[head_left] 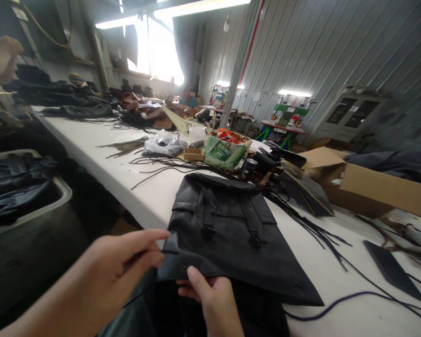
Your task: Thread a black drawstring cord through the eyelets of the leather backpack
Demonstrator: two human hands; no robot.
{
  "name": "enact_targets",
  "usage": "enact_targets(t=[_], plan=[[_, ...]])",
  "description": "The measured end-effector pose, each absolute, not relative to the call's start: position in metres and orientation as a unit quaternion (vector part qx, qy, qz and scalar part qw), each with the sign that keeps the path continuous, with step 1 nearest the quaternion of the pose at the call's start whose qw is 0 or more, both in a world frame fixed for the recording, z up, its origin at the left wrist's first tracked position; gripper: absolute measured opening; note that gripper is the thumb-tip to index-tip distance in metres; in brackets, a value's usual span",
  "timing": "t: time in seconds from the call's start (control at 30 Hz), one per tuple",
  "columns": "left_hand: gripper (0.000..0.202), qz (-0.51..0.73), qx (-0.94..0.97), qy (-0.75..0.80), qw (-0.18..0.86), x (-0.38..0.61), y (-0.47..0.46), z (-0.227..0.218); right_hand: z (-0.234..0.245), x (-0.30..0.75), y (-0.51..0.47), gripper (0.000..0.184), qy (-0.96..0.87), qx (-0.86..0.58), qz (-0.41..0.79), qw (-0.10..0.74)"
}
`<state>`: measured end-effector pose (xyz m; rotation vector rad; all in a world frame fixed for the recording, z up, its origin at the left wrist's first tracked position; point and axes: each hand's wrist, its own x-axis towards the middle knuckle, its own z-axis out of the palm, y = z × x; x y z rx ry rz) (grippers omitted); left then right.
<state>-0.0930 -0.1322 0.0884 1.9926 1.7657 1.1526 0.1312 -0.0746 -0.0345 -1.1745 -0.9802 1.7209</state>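
A black backpack lies on the white table with its open edge toward me and two buckled straps on its face. My right hand grips that near edge, thumb on top and fingers underneath, beside a small round eyelet. To the left, my left hand pinches a thin black cord between thumb and fingers. The cord's short end points at the bag near the eyelet, and its tail hangs below the hand. Whether the tip touches the leather I cannot tell.
Several loose black cords and a dark phone-like slab lie on the right. A green tub, plastic bag and cardboard box stand beyond the backpack. A bin of black pieces is left; another person's hand shows upper left.
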Motion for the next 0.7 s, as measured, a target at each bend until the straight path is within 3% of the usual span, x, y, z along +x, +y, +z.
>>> enact_targets(t=[0.17,0.7], plan=[[0.039,0.253,0.814,0.520,0.052,-0.065,-0.117,0.051,-0.055,0.130,-0.083,0.072,-0.413,-0.465,0.656,0.428],[0.032,0.199,0.800,0.563,0.061,-0.055,-0.109,0.015,-0.055,0.127,-0.087,0.081,-0.378,-0.463,0.661,0.454]])
